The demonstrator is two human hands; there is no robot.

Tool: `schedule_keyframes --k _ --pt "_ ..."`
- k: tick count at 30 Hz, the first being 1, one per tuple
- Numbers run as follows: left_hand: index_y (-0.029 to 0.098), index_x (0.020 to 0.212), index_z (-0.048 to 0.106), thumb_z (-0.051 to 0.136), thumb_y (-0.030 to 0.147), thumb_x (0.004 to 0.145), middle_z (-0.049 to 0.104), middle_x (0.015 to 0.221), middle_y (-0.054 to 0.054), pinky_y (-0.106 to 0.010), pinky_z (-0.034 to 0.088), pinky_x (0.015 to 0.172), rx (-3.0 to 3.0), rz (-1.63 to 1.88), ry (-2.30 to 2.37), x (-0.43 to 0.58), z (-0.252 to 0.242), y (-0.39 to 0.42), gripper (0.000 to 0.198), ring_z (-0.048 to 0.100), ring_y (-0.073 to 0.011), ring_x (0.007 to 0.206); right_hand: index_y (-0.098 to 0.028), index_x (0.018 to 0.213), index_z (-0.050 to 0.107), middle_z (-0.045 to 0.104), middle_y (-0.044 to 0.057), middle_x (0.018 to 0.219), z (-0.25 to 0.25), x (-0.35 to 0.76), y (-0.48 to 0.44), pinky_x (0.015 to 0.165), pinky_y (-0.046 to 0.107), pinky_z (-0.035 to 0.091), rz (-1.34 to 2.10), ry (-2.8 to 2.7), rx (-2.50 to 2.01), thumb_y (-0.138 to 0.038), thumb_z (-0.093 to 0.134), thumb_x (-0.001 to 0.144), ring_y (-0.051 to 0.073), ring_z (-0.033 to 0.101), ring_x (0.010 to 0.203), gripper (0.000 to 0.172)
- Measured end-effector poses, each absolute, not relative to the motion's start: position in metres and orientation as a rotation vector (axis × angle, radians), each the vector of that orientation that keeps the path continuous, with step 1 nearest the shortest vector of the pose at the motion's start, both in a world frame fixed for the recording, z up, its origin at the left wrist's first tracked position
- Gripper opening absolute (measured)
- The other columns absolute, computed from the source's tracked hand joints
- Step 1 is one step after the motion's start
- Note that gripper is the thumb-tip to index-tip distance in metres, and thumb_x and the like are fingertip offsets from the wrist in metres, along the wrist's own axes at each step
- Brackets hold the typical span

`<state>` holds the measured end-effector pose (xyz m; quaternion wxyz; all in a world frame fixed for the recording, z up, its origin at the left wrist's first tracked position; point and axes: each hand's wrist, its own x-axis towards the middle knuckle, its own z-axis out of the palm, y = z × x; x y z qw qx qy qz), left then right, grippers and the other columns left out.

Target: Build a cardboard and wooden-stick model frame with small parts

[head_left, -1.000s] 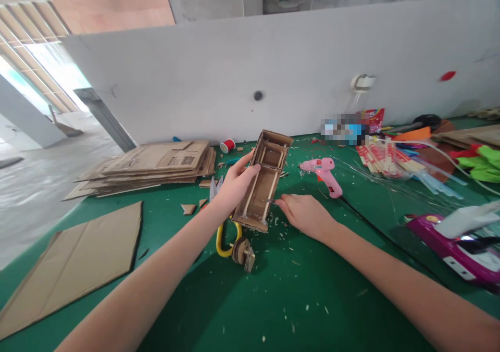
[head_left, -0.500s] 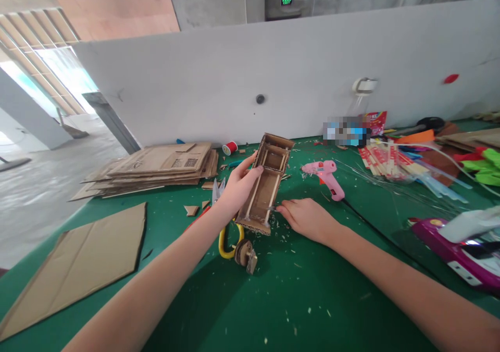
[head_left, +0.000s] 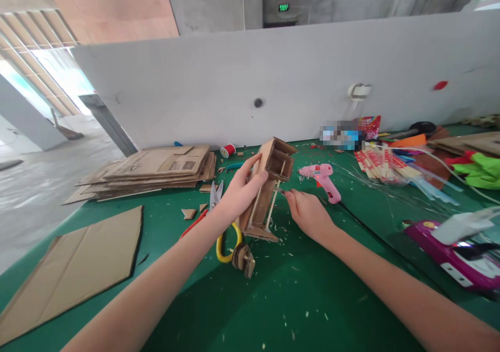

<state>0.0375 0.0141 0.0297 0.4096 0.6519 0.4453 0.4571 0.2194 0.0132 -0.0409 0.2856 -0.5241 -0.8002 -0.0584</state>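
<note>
My left hand (head_left: pixel 237 193) grips the left wall of a long open cardboard box (head_left: pixel 267 193) that stands on its near end on the green table (head_left: pixel 312 300), tilted up and turned partly to the right. My right hand (head_left: pixel 307 211) is at the box's right side, its fingertips pinched on a small thin piece (head_left: pixel 279 189) at the box's edge. What that piece is I cannot make out. Thin wooden sticks line the box's inner walls.
A pink glue gun (head_left: pixel 324 180) lies right of the box. Yellow-handled scissors (head_left: pixel 221 232) and cardboard wheels (head_left: pixel 244 258) sit below my left hand. Flattened cartons (head_left: pixel 156 167) are stacked far left, a cardboard sheet (head_left: pixel 74 266) near left. Stick packs (head_left: pixel 385 162) and a purple case (head_left: pixel 453 253) lie right.
The box has been tipped more upright and turned to the right. My right hand has risen from the box's lower right side to its upper right edge.
</note>
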Motion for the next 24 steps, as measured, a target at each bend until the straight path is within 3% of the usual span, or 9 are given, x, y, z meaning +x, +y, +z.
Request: schedule_keyframes --k 8,14,21,24 --pt "0.029 0.128 0.049 0.063 0.044 0.076 0.056 0.115 -0.007 -0.042 0.046 0.088 2.058 1.197 1.357 0.039 0.032 0.007 0.056 0.050 -0.0255 0.104 -0.016 0.080 0.054 0.062 0.005 0.069 -0.036 0.213 0.012 0.054 0.028 0.029 -0.190 -2.153 -1.573 -0.032 0.021 0.099 0.017 0.059 0.059 0.042" --pt "0.029 0.128 0.051 0.064 0.043 0.075 0.054 0.094 -0.007 -0.038 0.048 0.078 2.082 1.246 1.473 0.043 0.026 0.006 0.057 0.050 -0.0219 0.090 -0.016 0.082 0.058 0.066 0.006 0.073 -0.036 0.213 0.008 0.053 0.028 0.027 -0.219 -2.340 -1.617 -0.034 0.022 0.099 0.019 0.063 0.064 0.043" --pt "0.030 0.128 0.052 0.063 0.046 0.075 0.050 0.095 -0.006 -0.039 0.047 0.081 2.029 1.266 1.501 0.043 0.024 0.009 0.056 0.052 -0.0194 0.085 -0.015 0.082 0.060 0.067 0.007 0.071 -0.038 0.214 0.000 0.050 0.028 0.023 -0.304 -2.562 -1.473 -0.036 0.022 0.099 0.018 0.062 0.060 0.046" --pt "0.031 0.127 0.052 0.063 0.046 0.075 0.050 0.095 -0.006 -0.040 0.047 0.082 2.033 1.268 1.496 0.043 0.024 0.009 0.055 0.052 -0.0198 0.086 -0.015 0.083 0.059 0.067 0.007 0.072 -0.039 0.214 0.004 0.049 0.028 0.022 -0.296 -2.400 -1.575 -0.035 0.022 0.099 0.018 0.062 0.061 0.046"
